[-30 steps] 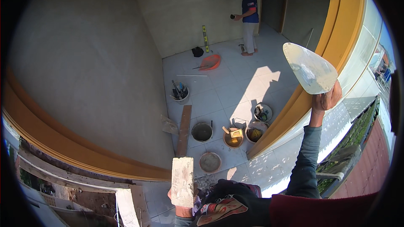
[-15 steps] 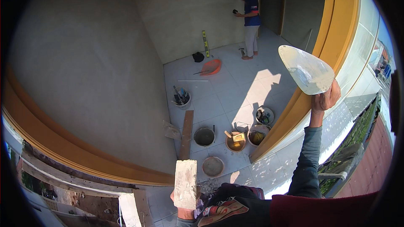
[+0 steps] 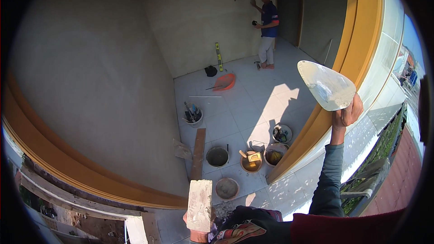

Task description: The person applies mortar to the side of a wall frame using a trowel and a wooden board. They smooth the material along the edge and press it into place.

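Observation:
My right hand point(image 3: 350, 110) grips a trowel, its broad, pale, smeared blade point(image 3: 325, 85) raised beside the yellow door frame point(image 3: 370, 22). At the bottom centre my left hand point(image 3: 196, 235) holds a narrow, off-white rectangular board point(image 3: 199, 202) crusted with plaster, which hides most of those fingers. Past both hands, below me in the picture, a tiled floor point(image 3: 235, 113) holds a bucket of grey mix point(image 3: 217, 156), a round container of grey material point(image 3: 227, 188) and a bucket point(image 3: 251, 164) with a yellow float on it.
A co-worker point(image 3: 266, 31) stands at the back wall, one hand raised, a dark object in the other. Near that wall are a level point(image 3: 218, 56), a black bundle point(image 3: 210, 71) and an orange pan point(image 3: 224, 82). A plank point(image 3: 198, 153) and more buckets point(image 3: 193, 114) lie around the doorway.
The view has tilted slightly, so the room sits lower in the picture. My trowel and board have also shifted a little downward. The co-worker's raised hand has moved slightly.

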Demonstrator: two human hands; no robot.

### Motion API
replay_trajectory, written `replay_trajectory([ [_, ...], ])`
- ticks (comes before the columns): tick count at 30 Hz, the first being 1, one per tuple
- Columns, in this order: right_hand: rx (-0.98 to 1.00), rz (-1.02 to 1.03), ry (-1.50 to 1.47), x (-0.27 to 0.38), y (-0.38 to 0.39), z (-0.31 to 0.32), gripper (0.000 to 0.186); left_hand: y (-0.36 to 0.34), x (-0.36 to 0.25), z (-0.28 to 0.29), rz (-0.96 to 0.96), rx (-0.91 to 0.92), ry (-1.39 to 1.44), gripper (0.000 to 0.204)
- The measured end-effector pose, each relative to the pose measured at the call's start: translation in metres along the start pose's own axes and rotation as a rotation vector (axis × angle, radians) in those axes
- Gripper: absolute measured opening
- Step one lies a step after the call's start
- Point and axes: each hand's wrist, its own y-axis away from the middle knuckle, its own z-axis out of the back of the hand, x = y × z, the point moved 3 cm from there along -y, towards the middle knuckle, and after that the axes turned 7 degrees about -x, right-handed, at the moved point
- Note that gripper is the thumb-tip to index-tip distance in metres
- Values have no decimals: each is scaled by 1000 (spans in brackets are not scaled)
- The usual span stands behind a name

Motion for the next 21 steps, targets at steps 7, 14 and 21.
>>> replay_trajectory([
  [7,20,4,0,-9,9,2,39,4,-1,1,-216,189,-255,37],
  [14,28,26,12,-9,12,1,39,-4,1,8,-443,-37,-851,31],
  [21,37,40,17,-1,1,2,42,-18,13,-1,-369,8,-689,33],
])
